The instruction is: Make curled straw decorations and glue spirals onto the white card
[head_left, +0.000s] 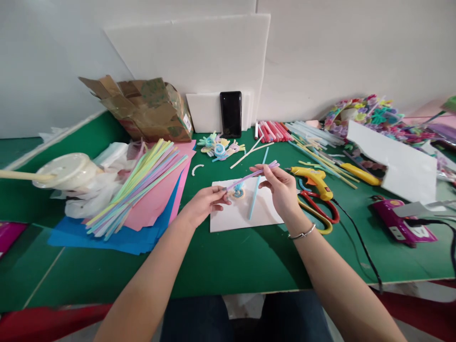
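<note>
Purple pipe cleaners (245, 177) stretch between my two hands above a white board (228, 224). My left hand (208, 202) pinches their left end with thumb and fingertips. Near the other end, my right hand (280, 183) closes round them, and a short bundled tip sticks out past its fingers. Beneath, a small blue and beige pipe cleaner piece (238, 194) rests on the board, partly hidden by the left fingers. A light blue pipe cleaner (253, 199) lies across the board beside my right hand.
A yellow glue gun (315, 179) and red and yellow scissors (333, 213) lie at right, near a purple power strip (401, 223). Pipe cleaners (138, 183) cover coloured sheets at left. Behind stand a phone (231, 114), a cardboard box (149, 107) and finished pipe cleaner shapes (220, 149).
</note>
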Demonstrator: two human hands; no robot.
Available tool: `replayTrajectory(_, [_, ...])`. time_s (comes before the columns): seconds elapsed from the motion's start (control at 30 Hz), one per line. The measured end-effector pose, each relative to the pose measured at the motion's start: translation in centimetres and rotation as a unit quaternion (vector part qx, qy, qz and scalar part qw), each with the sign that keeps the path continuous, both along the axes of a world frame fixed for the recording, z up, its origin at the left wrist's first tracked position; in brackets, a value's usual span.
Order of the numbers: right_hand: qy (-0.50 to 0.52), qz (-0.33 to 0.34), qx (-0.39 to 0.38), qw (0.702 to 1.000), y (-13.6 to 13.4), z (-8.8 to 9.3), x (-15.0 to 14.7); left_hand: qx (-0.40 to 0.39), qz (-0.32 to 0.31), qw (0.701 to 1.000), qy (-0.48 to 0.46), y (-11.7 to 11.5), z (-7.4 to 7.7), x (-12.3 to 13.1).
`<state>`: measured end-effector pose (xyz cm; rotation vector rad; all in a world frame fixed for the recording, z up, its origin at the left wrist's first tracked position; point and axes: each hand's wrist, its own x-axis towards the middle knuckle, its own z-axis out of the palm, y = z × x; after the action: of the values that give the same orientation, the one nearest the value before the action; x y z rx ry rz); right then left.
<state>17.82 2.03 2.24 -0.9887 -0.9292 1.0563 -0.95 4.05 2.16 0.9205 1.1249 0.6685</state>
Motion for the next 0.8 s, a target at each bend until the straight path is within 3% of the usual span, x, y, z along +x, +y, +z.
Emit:
replayTrajectory(0.07, [-0.013,0.003,0.020,1.000,-0.1,0.1,0.0,-0.076,0.011,0.996,-0.052,0.0,0.3,-0.2])
replayTrajectory(0.17, [-0.019,-0.002,0.023,1.000,-0.1,0.1,0.0,-0.104,0.020,0.992,-0.074,0.0,0.5,-0.2])
replayTrajectory(0.37, [0.016,-0.027,-0.034,0.999,0.2,0.1,-0.1,-0.035,0.050,0.997,-0.056,0.1,0.1,0.1])
replayTrajectory(0.63, [0.039,-0.007,-0.076,0.996,0.2,-0.3,0.0,0.043,0.040,0.998,-0.027,0.2,-0.5,0.0])
replayTrajectory(0.8, [0.060,-0.053,-0.087,0.993,0.4,-0.6,0.1,0.055,0.058,0.997,-0.012,0.2,-0.4,0.1])
